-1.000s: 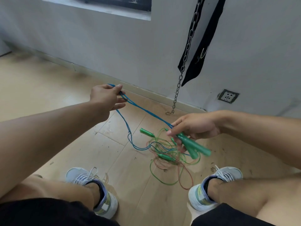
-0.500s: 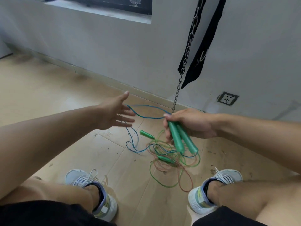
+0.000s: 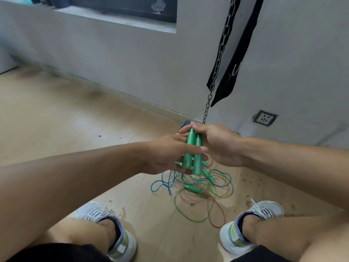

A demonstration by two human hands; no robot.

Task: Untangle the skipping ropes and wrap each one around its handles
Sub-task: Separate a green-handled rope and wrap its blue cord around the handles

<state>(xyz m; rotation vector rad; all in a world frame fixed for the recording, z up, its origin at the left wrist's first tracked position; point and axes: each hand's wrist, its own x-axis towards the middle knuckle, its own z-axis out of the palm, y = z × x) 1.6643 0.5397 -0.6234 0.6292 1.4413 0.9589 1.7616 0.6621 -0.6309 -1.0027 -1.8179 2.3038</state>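
Two green handles (image 3: 197, 159) of one skipping rope stand side by side and upright between my hands. My right hand (image 3: 221, 144) grips them near their pointed tops. My left hand (image 3: 166, 154) reaches in from the left, thumb behind and fingers laid across the front of the handles. A bit of blue rope (image 3: 156, 184) shows above the tops and its loops lie on the floor below. A green rope (image 3: 181, 210) and a thin red rope (image 3: 219, 214) lie tangled there with two smaller green handles (image 3: 192, 188).
A metal chain (image 3: 217, 67) and a black strap (image 3: 236, 59) hang against the grey wall just behind my hands. A wall socket (image 3: 264, 118) sits low on the right. My two shoes (image 3: 105, 214) flank the rope pile on the wooden floor.
My left hand let go of the blue rope, opened, then came right onto the handles. My right hand turned the handles upright and lifted them. The blue rope fell slack.
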